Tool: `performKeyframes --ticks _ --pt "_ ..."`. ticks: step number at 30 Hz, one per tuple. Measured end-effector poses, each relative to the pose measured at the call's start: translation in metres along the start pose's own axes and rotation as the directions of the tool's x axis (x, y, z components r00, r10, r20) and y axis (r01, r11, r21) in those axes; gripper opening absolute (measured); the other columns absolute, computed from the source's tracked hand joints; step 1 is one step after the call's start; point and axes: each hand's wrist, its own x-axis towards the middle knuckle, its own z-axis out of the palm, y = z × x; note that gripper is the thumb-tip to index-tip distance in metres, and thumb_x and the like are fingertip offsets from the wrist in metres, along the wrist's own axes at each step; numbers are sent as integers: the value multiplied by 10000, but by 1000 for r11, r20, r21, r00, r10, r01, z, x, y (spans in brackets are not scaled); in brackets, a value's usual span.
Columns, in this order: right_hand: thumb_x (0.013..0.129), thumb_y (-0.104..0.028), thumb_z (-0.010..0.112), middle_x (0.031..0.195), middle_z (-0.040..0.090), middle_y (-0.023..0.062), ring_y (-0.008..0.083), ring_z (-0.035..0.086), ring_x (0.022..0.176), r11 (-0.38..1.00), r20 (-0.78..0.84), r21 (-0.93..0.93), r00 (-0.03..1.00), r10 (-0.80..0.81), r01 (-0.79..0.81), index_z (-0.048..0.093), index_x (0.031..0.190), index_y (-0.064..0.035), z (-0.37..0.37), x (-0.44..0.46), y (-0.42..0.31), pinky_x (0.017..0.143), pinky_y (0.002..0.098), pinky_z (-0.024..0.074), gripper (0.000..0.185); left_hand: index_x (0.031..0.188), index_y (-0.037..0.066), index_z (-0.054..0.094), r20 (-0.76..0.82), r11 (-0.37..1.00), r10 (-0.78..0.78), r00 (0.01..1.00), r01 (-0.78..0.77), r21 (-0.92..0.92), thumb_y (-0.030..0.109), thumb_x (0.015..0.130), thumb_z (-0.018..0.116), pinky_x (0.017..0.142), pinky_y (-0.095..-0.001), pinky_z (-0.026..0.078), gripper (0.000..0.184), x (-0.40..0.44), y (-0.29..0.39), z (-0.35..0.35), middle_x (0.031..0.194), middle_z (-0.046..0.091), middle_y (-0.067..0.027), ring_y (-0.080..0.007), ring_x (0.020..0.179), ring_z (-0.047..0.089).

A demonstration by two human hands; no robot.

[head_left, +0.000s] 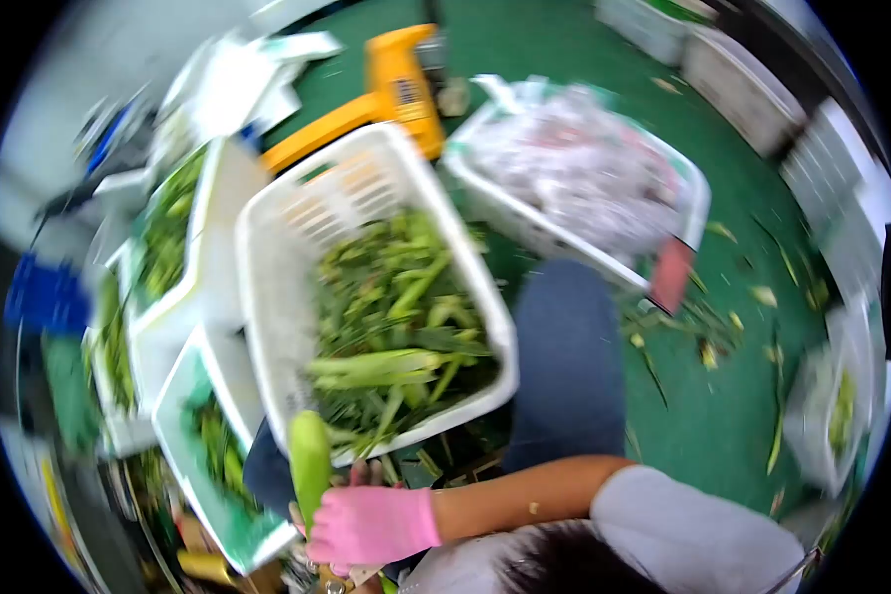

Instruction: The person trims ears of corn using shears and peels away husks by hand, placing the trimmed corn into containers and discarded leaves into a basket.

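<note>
Corn ear point(310, 455) is at my pink-gloved right hand point(374, 525), touching it; whether gripped, I cannot tell. My left hand is obscured; state cannot be determined. White basket point(282, 327) of green husks point(396, 297) obstructs directly ahead. Foam boxes point(208, 262) flank left; plastic bags point(574, 168) lie farther ahead, right.

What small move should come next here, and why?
Perhaps bring the green vegetable toward the white basket: its tip overlaps the basket in view, the pink-gloved right hand is at its lower end, and loose leaves and stalks lie inside, so scraps could drop there.
</note>
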Motion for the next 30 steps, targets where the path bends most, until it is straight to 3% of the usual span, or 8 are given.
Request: performKeyframes --ticks 5,8,11,15,18,21,26,30 --pt "779 -329 783 880 636 104 339 639 864 817 48 563 992 117 -124 656 1003 -89 -32 17 31 781 454 495 352 1071 143 602 -711 864 122 693 -427 -267 370 932 675 608 -309 491 276 -63 82 -96 917 624 -13 -143 748 564" --pt "772 -133 739 974 674 141 301 672 864 759 33 465 866 499 -455 622 1140 -45 -5 8 50 772 405 538 397 1078 111 553 -894 927 369 255 -164 336 291 889 690 457 -271 402 295 -161 62 -230 853 604 -37 -138 559 512" --pt "859 -290 723 979 683 79 247 663 914 -133 739 496 336 584 -858 613 1168 -98 22 -12 125 736 372 525 380 1032 24 552 -927 905 343 -154 318 282 300 822 713 493 -313 461 382 -254 11 -304 745 594 -76 -165 534 551" --pt "949 -419 637 1027 696 93 280 674 929 -662 787 606 451 420 -440 653 1095 -107 49 -25 202 757 427 558 345 1265 -39 516 -817 902 326 -475 414 119 288 748 765 957 -455 501 661 -354 -111 -423 1112 676 -262 -434 1041 650" --pt "965 -459 599 1035 690 111 302 650 999 -548 760 649 419 497 -528 643 1148 -103 27 -39 275 792 453 562 403 1437 1 443 -665 702 604 -439 688 182 230 777 728 1138 -452 380 754 -279 -57 -365 1409 485 -286 -419 1328 472" --pt "981 -463 548 1106 658 160 300 624 1040 -238 406 799 204 891 -552 523 1379 -77 -1 -25 284 757 466 593 555 1410 -14 478 -234 212 972 -34 564 798 -46 860 595 1149 -426 367 564 -177 81 -310 1463 453 -202 -356 1361 452" --pt "982 -405 579 1515 468 196 288 438 1392 -494 685 721 606 404 -485 465 1467 -78 -18 -28 250 1136 427 379 596 1204 -26 654 -692 761 636 341 -129 635 120 993 517 857 -309 539 291 23 205 -375 1052 711 -113 -185 932 672" --pt "971 -368 594 1506 472 196 295 436 1391 -422 643 740 369 671 -523 475 1454 -68 -3 -21 199 1140 429 373 581 1064 13 740 -507 382 809 297 389 838 49 926 489 935 -371 527 289 166 157 -557 1046 746 -156 -299 1029 699"
